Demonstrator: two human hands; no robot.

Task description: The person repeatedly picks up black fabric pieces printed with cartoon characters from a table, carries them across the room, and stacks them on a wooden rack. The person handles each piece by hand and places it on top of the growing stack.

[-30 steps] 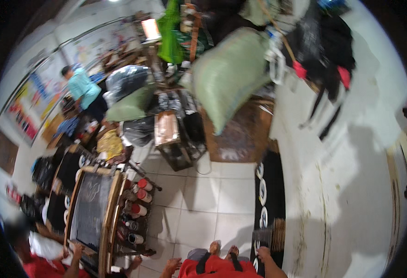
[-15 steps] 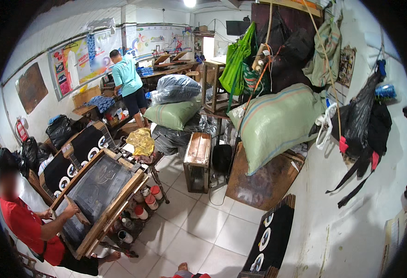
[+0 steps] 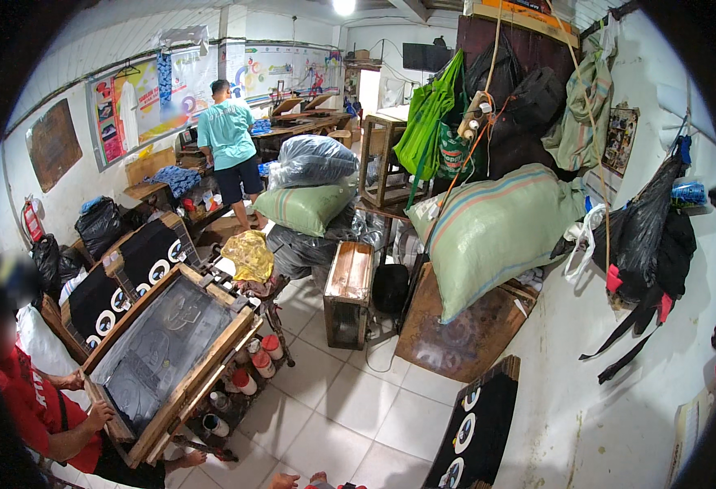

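A person in a red shirt [image 3: 28,399] stands at the left end of the framed screen [image 3: 183,330], both hands on its wooden rim, apparently to steady or tilt it. Just beyond the screen, a board with black printed cloth [image 3: 125,285] lies alongside, its round white motifs facing up, presumably so that the prints stay unsmeared. Farther beyond, a person in a teal shirt [image 3: 227,134] stands with their back turned. Past the screen's far end lies a crumpled yellow cloth [image 3: 248,254]. Red-lidded jars [image 3: 244,381] stand on a rack under the screen's right side, probably to be within easy reach of whoever works there.

To the right of the screen's near end, at the lower edge of the view, a small part of the wearer's left hand [image 3: 283,482] shows. It is too cut off for me to tell how far open it is or whether it holds anything. The right hand is out of view, so I cannot tell its state.

Farther right of the screen, across the tiled floor, a wooden crate [image 3: 348,273] stands on end. Well to the screen's right, along the wall, a long strip of black cloth [image 3: 474,428] with white printed rounds lies on a board, face up and seemingly flat to spare the prints. Beyond it, a pale green sack [image 3: 501,232] rests against a brown board [image 3: 460,326]. Rightmost from the screen, dark bags [image 3: 639,228] hang on the wall, likely to free floor space.
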